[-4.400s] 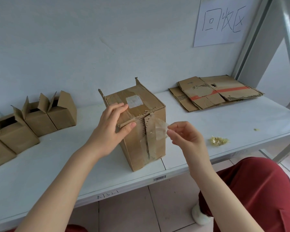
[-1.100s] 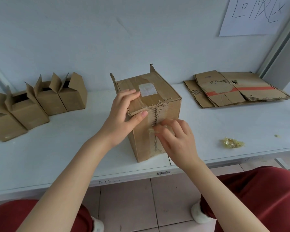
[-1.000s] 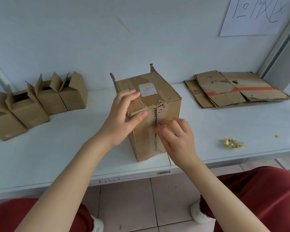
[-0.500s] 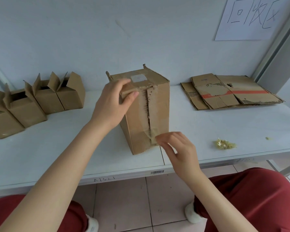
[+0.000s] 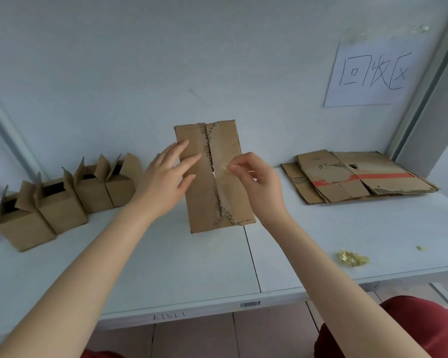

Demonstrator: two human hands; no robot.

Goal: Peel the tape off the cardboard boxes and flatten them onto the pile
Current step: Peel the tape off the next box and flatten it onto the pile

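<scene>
While bracing box [image 5: 202, 208] with left grip [image 5: 166, 182] spread, peeling tape [image 5: 225, 192] pinched in right grip [image 5: 256, 182]; next: steady, even pull.

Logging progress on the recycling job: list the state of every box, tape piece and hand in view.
Tall box, standing on the table, seam split, not flattened.
Tape strip, partly peeled off the seam.
Left hand, flat against the box.
Right hand, pinching the tape strip.
Small boxes, flaps open, unflattened.
Cardboard pile, flattened.
Tape wad, crumpled, loose on the table.
</scene>
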